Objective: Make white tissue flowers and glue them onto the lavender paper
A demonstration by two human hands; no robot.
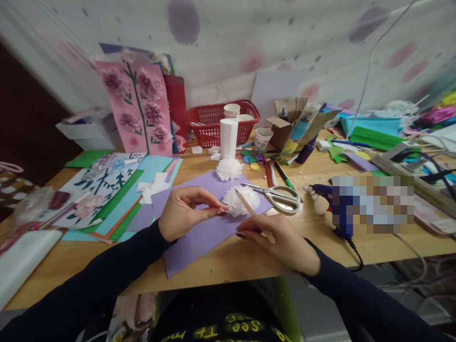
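Note:
Pinched fingers of my left hand (190,211) meet the left edge of a white paper flower (239,201); whether they grip a petal or something small is unclear. A thin pinkish stick (245,201), like a pencil, is held in my right hand (280,237), its tip over the flower. Beneath is a purple paper sheet (199,242). Behind the held flower, a second white flower (228,169) lies at the foot of an upright white roll (228,137). Scissors with pale handles (285,199) lie to the right of the flower.
A blue glue gun (344,211) with a cable lies at the right. Colored papers (123,216) spread at the left. Behind stand a red basket (206,128), a paper cup (263,137) and a pink flower picture (116,104). Pens (283,174) lie behind the scissors.

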